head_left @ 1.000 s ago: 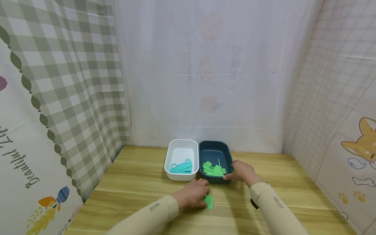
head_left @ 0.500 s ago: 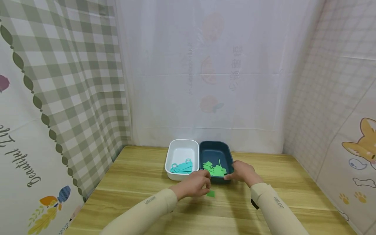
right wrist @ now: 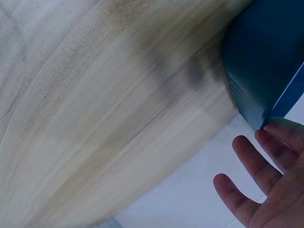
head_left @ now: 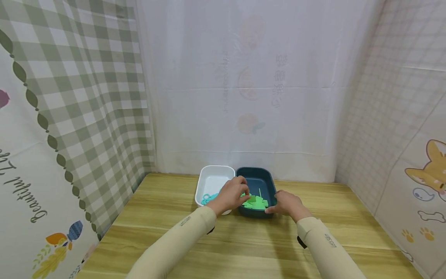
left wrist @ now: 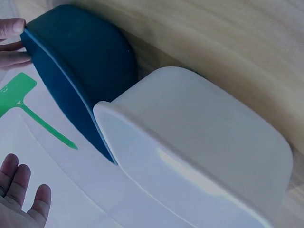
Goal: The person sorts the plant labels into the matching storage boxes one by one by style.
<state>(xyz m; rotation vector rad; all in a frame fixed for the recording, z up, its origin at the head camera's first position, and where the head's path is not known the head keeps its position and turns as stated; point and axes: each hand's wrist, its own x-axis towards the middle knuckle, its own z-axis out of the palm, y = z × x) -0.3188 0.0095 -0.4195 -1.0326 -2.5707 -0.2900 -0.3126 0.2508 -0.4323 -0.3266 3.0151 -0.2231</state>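
Observation:
My left hand [head_left: 231, 195] is over the dark blue box [head_left: 258, 174], pinching a green T-shaped plant label [left wrist: 18, 92]. In the left wrist view the label's pointed stem shows, but the pinching fingertips are out of frame; the other fingers [left wrist: 16, 183] are spread. Several green labels [head_left: 257, 204] lie in the box's near half. My right hand [head_left: 288, 203] holds the box's near right corner, thumb at the front and fingers along the right side. In the right wrist view, fingertips meet the rim while the other fingers stand apart.
Left of the dark blue box and touching it stands a white box [head_left: 213, 167]. Flat teal pieces [head_left: 208, 198] lie in it, partly hidden behind my left hand. Both boxes stand on a wooden table [head_left: 167, 217] near its back edge, before a white curtain [head_left: 198, 97].
My left hand has picked up the green label from the table in front of the boxes and carried it up over the dark blue box. The right hand has kept its place.

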